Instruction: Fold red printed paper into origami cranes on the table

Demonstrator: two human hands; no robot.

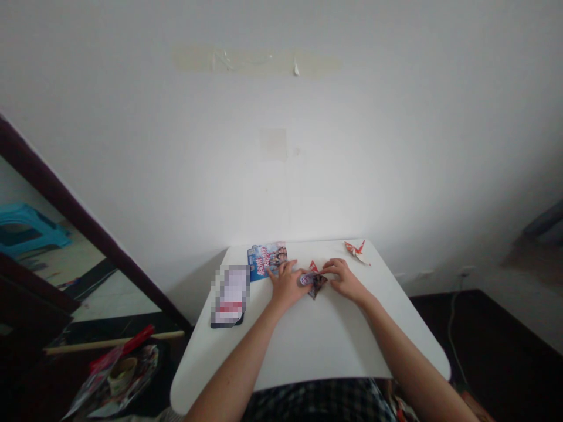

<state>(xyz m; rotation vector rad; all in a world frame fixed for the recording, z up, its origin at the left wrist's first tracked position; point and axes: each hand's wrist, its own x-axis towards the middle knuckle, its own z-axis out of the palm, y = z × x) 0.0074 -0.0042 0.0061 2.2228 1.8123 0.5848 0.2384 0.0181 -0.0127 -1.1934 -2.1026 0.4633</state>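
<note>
- Head view, far left: a blue stool [33,225] stands well apart from the work; lower down, a cup [121,375] sits among wrappers, near the bench [334,346].
- The phone [231,296] lies flat toward the bench's left edge, its screen blurred out. A sweep of the left forearm could push it toward that edge.
- Just beside it, the flyer [263,264] lies flat at the back, blue and printed. The left hand's spread fingers reach its near right corner; whether they press on it, I cannot tell. If they do, a shift of that hand could drag or crease it.
- The left hand [288,287] rests low, thumb and forefinger at the paper; whether they pinch or only steady it, I cannot tell.
- The paper [317,284], small, folded and patterned, lies between the hands, mid-bench toward the back. Uneven pressure from the two sides could skew a crease, and a hard tug could tear a thin point.
- The right hand [345,281] has its fingertips at the paper's right edge; its grip is too small to make out.
- The crane [355,251], red and white, sits near the back right corner; a stray knock from the right hand could tip it off.
</note>
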